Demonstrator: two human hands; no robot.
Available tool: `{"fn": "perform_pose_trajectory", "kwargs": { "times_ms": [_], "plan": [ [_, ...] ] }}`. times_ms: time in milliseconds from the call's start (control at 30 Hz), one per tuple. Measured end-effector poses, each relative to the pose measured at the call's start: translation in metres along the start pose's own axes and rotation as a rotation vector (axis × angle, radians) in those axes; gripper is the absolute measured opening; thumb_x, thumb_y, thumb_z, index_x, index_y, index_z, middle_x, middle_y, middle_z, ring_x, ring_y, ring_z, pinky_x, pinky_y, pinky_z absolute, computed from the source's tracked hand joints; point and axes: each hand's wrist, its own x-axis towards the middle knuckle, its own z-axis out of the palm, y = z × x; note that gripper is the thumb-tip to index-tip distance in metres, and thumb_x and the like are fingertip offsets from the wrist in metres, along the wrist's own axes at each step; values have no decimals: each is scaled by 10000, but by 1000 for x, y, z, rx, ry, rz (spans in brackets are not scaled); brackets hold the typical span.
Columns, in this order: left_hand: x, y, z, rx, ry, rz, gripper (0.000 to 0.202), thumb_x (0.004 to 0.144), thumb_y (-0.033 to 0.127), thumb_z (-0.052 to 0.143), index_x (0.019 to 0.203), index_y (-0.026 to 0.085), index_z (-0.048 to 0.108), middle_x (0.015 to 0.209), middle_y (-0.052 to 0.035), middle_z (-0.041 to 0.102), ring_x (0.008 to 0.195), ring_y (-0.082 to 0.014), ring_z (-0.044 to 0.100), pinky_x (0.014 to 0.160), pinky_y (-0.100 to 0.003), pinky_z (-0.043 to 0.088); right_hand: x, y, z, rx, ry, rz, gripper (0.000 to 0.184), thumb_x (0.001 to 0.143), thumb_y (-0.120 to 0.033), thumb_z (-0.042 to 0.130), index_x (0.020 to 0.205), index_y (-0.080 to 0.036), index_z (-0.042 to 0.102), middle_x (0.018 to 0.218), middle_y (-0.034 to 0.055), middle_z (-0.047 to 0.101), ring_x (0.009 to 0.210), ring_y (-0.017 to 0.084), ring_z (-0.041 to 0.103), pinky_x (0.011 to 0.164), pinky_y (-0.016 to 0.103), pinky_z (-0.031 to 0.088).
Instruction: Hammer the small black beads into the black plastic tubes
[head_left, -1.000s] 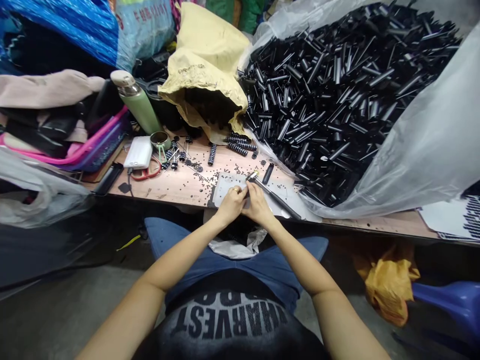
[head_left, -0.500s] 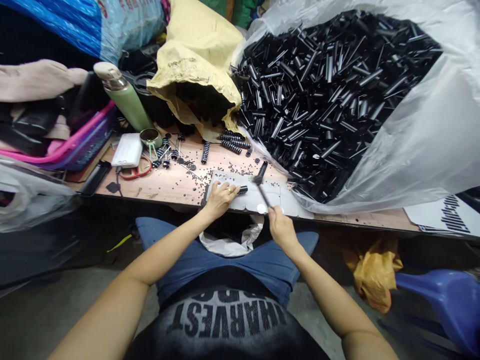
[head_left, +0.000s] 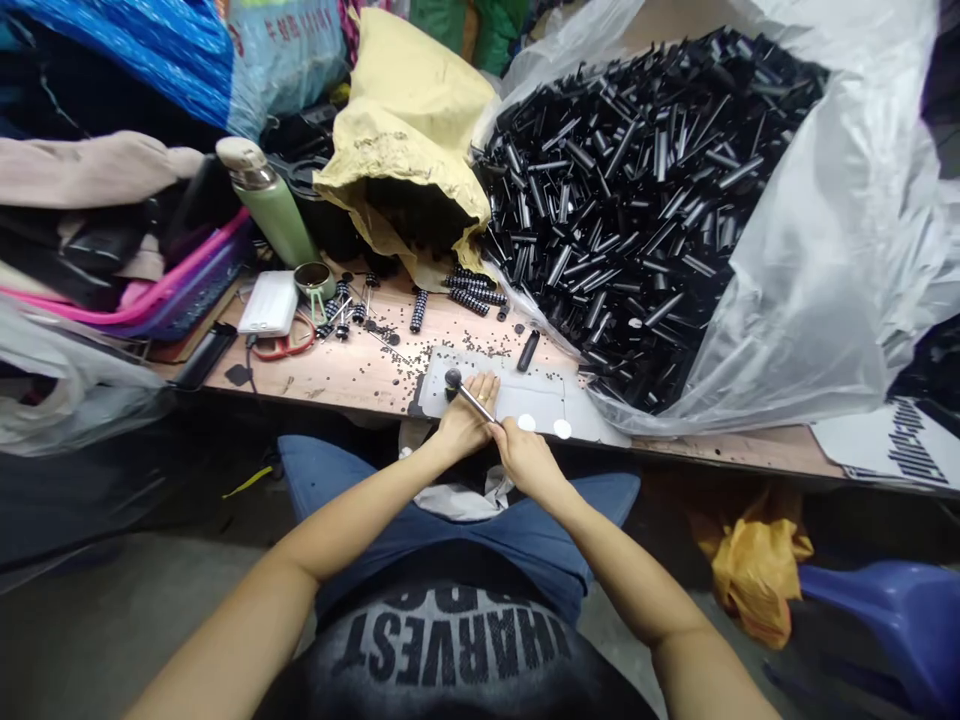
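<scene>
My right hand (head_left: pixel 525 457) is closed round the handle of a small metal hammer (head_left: pixel 469 394), whose dark head rests at the left of a grey plate (head_left: pixel 525 400) on the wooden table (head_left: pixel 352 365). My left hand (head_left: pixel 466 418) lies at the table's front edge right beside the hammer shaft, fingers curled down on the plate. What it pins there is hidden. A single black tube (head_left: pixel 528 350) lies just beyond the plate.
A big clear plastic bag (head_left: pixel 810 250) holds a heap of black tubes (head_left: pixel 637 190) at the right. A yellow sack (head_left: pixel 409 130), green flask (head_left: pixel 270 200), white box (head_left: pixel 268 302), red scissors (head_left: pixel 281 345) and ribbed black parts (head_left: pixel 472 290) sit at the back. Small black beads are scattered on the wood.
The hammer has swung from the right down to the left, its head landing by my left hand. My right hand moved in next to the left one.
</scene>
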Motion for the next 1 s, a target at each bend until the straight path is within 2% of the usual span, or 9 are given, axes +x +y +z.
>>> {"fn": "perform_pose_trajectory", "kwargs": {
  "times_ms": [133,233,367,467,533,700,800,933,1000],
  "plan": [
    [6,-2,-21,-213,-47,-91,339,891,153,422,1160,96,619,1101,-172,654,1041,-260,597,895,-381,473,6,19,-6,27,115,52,371,1009,-415,221,973,-202,523,774,59,686,687,205,650,605,266,328],
    [14,-13,-45,-358,-54,-144,218,884,261,530,1013,151,669,912,-106,673,890,-221,609,794,-315,493,13,46,-10,-58,176,165,362,995,-449,272,967,-203,537,778,62,686,661,204,629,597,273,322],
    [46,-77,-64,-285,122,-463,408,970,287,309,1187,46,557,1110,-254,590,1035,-332,545,843,-478,449,37,76,-7,-110,265,139,337,966,-454,377,953,-189,585,890,91,680,811,223,624,680,297,397],
    [72,-130,-58,-152,136,-814,321,884,161,433,1124,0,570,1089,-297,586,1069,-401,527,855,-518,422,72,85,-12,-65,410,-35,247,950,-339,443,1021,-171,608,1038,115,653,1022,244,570,857,339,419],
    [76,-148,-53,-130,119,-859,284,839,109,466,1065,14,608,1064,-282,608,1051,-393,549,862,-496,425,97,86,-19,16,402,-98,177,905,-247,507,1002,-167,633,1049,119,648,1050,250,556,909,365,419],
    [38,-129,-66,-489,364,-635,268,833,299,587,1024,129,669,984,-142,673,888,-270,619,798,-390,473,123,81,-25,360,321,-179,73,830,-210,587,851,-190,654,933,66,683,901,192,625,856,334,484],
    [15,-105,-70,-740,462,-508,283,786,401,662,953,175,695,950,-83,683,849,-215,628,761,-327,486,101,65,-4,933,268,-217,176,806,-362,648,886,-213,598,895,37,689,841,182,661,805,346,522],
    [10,-84,-44,-942,533,-553,282,798,450,652,851,174,663,856,-60,679,832,-189,632,768,-309,486,73,54,32,1369,-107,-203,299,785,-472,662,836,-230,493,822,12,690,803,181,682,818,389,525],
    [15,-78,-30,-1088,615,-590,302,837,475,602,836,173,616,813,-48,671,802,-169,636,771,-300,489,73,61,38,1339,-34,-183,330,779,-511,654,803,-227,488,910,29,692,895,179,662,892,388,491]
  ]
}}
